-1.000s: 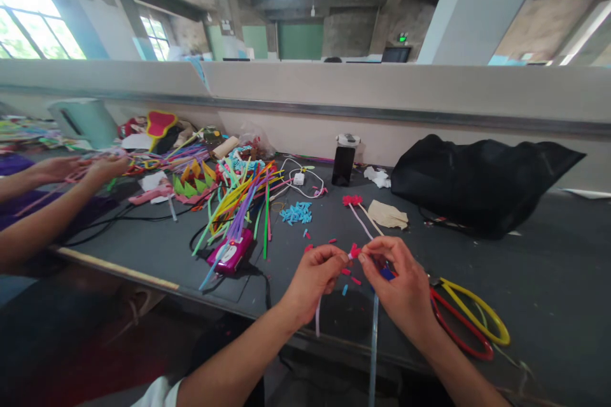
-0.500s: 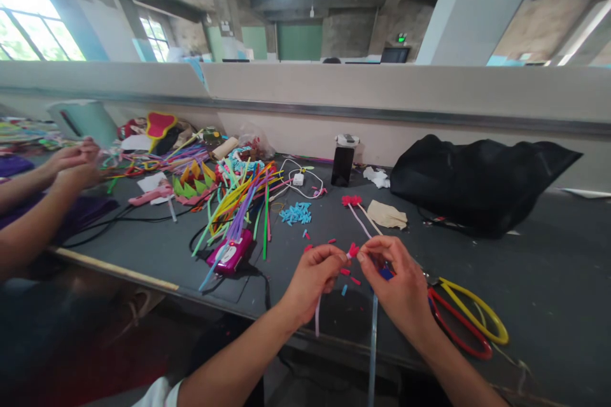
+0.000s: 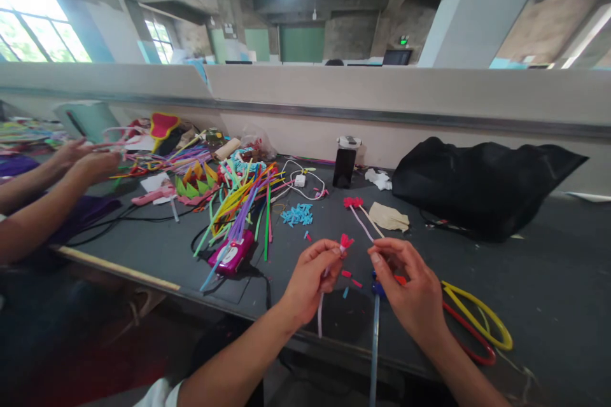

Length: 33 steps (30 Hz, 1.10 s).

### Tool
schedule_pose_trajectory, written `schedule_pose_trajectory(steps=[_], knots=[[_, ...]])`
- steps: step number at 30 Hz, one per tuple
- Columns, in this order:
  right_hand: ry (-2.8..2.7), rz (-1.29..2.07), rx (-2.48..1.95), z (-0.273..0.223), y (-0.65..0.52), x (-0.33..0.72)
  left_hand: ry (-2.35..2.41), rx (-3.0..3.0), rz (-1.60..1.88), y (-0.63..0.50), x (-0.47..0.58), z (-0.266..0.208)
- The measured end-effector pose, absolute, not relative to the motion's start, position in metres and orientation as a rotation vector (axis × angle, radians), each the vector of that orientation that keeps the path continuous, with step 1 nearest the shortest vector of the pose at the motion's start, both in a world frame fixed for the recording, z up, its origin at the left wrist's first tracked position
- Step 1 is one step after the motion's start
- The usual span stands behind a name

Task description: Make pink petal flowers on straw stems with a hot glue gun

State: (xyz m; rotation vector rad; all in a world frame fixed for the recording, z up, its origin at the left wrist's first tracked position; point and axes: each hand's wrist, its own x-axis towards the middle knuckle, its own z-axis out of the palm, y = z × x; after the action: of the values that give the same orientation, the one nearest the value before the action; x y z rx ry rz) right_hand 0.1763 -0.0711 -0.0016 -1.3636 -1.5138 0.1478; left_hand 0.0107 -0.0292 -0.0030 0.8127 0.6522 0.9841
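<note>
My left hand (image 3: 315, 276) pinches a pale pink pipe-cleaner stem (image 3: 320, 318) just below a small bunch of red-pink pieces (image 3: 345, 241) at its top. To its right, my right hand (image 3: 410, 280) is apart from the bunch, with thumb and index fingertips close together; whether something small is between them I cannot make out. Beneath that hand lies a blue tool (image 3: 379, 287), partly hidden, and a long translucent stick (image 3: 375, 350) runs down from it past the table edge. Short red pieces (image 3: 352, 277) and a blue piece (image 3: 345, 292) lie between the hands.
Scissors with red and yellow handles (image 3: 499, 331) lie at right, near a black bag (image 3: 477, 187). Ahead are a finished red-headed stem pair (image 3: 354, 203), a blue pile (image 3: 296, 214) and a dark cup (image 3: 344, 165). Bundled pipe cleaners (image 3: 243, 203) and another person's hands (image 3: 93, 162) are left.
My right hand has drawn back to the right from the red-pink bunch. My left hand has tilted the bunch and moved slightly left. The other person's hands have moved apart and to the right.
</note>
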Motion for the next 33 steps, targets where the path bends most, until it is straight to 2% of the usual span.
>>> schedule_pose_trajectory(steps=[14,33], knots=[[-1.573,0.259,-1.381,0.002,-0.071,0.168,0.627,0.869,0.923,-0.033,0.012,-0.007],[-1.605,0.116,-1.331,0.001,-0.071,0.165,0.683,0.936,0.915,-0.036,0.016,-0.005]])
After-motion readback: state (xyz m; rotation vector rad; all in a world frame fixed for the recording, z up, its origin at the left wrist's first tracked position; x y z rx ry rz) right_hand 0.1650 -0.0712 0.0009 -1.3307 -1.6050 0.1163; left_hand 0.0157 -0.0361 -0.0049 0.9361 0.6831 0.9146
